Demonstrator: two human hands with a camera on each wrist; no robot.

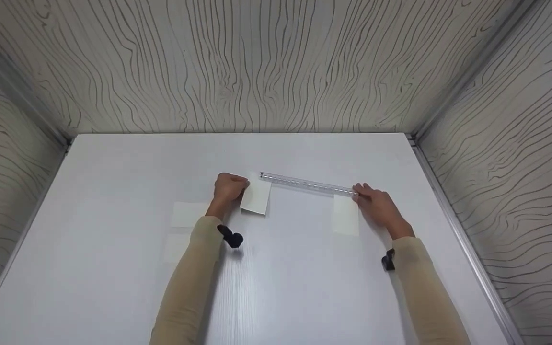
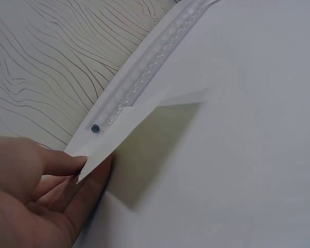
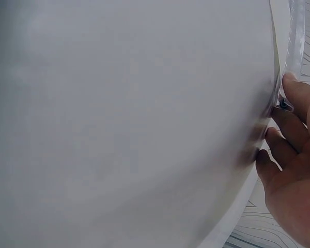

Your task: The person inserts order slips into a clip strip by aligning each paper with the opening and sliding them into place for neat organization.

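Observation:
My left hand (image 1: 229, 188) pinches the left edge of a small cream paper (image 1: 256, 196) between thumb and fingers. That paper tilts up off the white table and casts a shadow in the left wrist view. A long clear plastic strip (image 1: 307, 184) with a wavy line along it slants across the upper table, its left end close to the paper; a dark dot marks that end in the left wrist view. My right hand (image 1: 376, 203) grips the strip's right end between thumb and fingers. Just below this end is a second cream paper (image 1: 346, 215).
Two more pale papers (image 1: 188, 214) lie partly under my left forearm. The white tabletop (image 1: 113, 287) meets a wood-grain patterned wall (image 1: 237, 67) at the back, with more patterned panels on both sides. A black wrist camera (image 1: 231, 236) sits on the left sleeve.

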